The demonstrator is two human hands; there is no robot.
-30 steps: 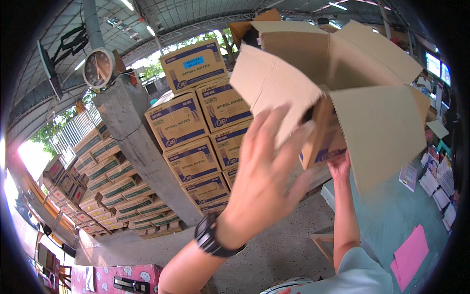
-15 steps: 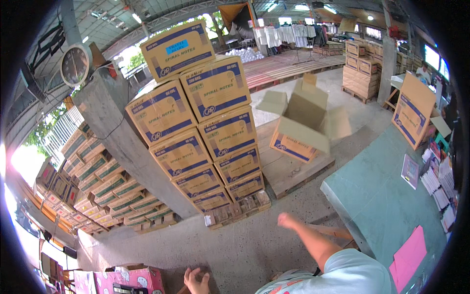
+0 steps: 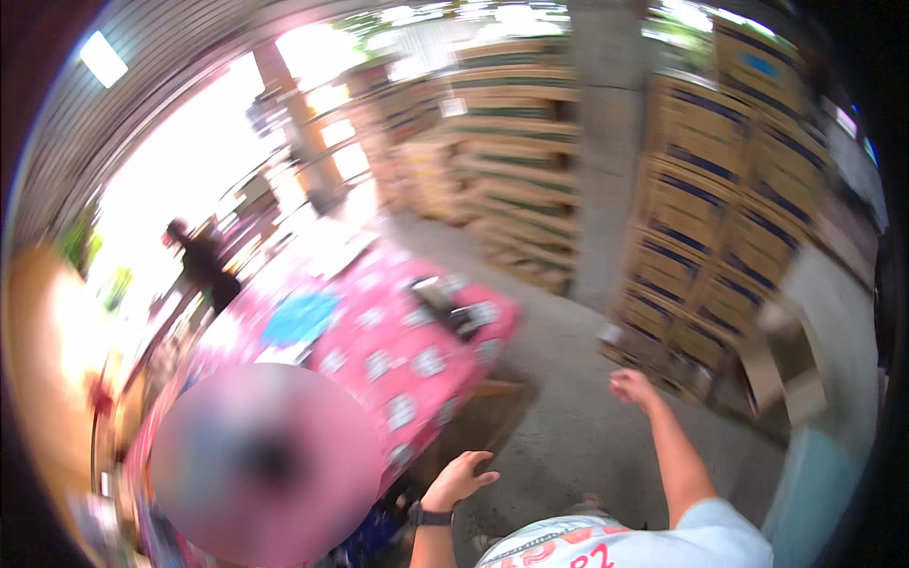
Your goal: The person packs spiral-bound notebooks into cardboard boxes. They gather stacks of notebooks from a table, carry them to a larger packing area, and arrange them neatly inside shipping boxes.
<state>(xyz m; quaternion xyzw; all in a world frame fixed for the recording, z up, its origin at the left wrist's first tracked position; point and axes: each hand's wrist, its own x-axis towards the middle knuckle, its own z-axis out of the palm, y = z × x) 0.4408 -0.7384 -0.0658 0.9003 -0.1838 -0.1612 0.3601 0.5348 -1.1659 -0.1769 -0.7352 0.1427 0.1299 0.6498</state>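
The picture is motion-blurred. The left hand, a dark watch at its wrist, hangs low with fingers loosely apart and empty, just beside the near right edge of the pink patterned table. The right hand is stretched forward on a straight arm, fingers curled together, holding nothing, over the grey floor near the stacked cardboard boxes at far right.

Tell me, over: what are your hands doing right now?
Left hand open, empty, near pink table. Right hand loosely curled, empty, toward stacked boxes. Picture blurred; nothing between.
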